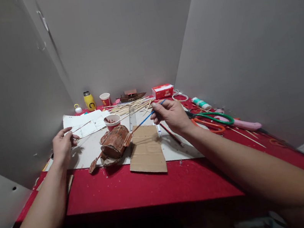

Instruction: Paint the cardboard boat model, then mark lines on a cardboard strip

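My right hand [170, 115] grips a thin blue-handled paintbrush [144, 119] whose tip touches the right side of a small brown-painted model [115, 143], made of sticks and shaped like a boat. The model rests on white paper [88, 151] over the red table [152, 186], beside a piece of brown cardboard [147, 150]. A red-and-white paper cup [112, 121] with brown paint stands just behind the model. My left hand [63, 144] hovers at the left of the paper, fingers loosely curled and apart, holding nothing.
Bamboo sticks [131, 106], a printed sheet [86, 123], a yellow bottle [89, 100], another cup [105, 99], a dark model boat [131, 95] and a red box [162, 90] lie at the back. Scissors [213, 118], a glue bottle [200, 103] and a pink tool [245, 124] sit right. Grey walls enclose the table.
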A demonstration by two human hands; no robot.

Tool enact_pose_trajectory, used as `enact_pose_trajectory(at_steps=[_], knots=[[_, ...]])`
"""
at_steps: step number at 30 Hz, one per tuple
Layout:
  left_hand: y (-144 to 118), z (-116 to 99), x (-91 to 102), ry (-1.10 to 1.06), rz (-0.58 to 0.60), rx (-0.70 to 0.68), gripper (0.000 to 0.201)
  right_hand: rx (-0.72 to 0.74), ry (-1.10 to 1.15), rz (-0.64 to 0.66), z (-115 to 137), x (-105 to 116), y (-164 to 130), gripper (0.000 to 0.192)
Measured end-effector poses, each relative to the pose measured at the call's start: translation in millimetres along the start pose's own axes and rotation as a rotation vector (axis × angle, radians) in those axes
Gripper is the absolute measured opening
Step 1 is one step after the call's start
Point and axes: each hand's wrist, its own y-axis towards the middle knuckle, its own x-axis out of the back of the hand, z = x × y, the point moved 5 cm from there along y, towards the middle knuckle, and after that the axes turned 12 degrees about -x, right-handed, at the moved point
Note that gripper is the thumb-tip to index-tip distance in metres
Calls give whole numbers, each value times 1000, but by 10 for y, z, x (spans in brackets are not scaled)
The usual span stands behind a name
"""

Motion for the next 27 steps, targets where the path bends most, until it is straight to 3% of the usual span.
enact_pose_trajectory(at_steps=[8, 14, 21, 27], knots=[[-3, 11, 3, 3, 1, -1, 29, -1, -44, 92, -22, -195, -177, 47], [-8, 5, -4, 3, -10, 11, 28, 47, -17, -4, 12, -13, -46, 47], [-16, -28, -17, 7, 5, -3, 29, 15, -26, 57, -31, -116, -117, 45], [-22, -24, -21, 0, 3, 0, 30, 25, 30, -27, -40, 18, 9, 50]])
